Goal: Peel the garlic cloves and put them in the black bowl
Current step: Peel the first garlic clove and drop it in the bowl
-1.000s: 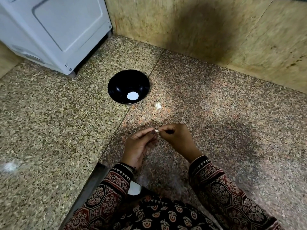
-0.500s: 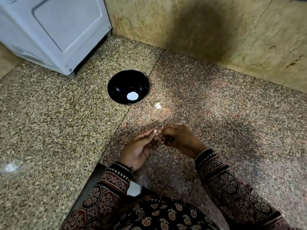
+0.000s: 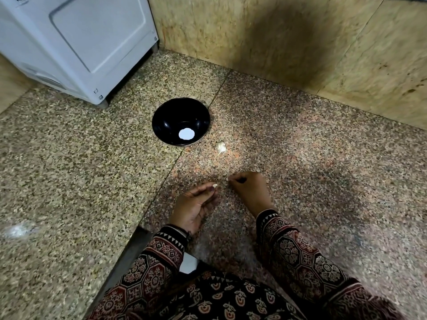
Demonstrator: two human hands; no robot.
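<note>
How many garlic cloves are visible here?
2. One garlic clove is pinched in the fingertips of the left hand; a second clove lies on the floor right of the black bowl. The bowl's white patch looks like glare; the curled right hand could hide more.

A glossy, smooth black bowl [image 3: 165, 121] is set on a polished, speckled stone floor [image 3: 69, 162]. The wall [image 3: 231, 31] at the upper right is faced with mottled stone slabs — duller than the floor. Printed cloth is worn as sleeves [image 3: 300, 257]; the white appliance [image 3: 80, 42], upper left, is smooth.
</note>
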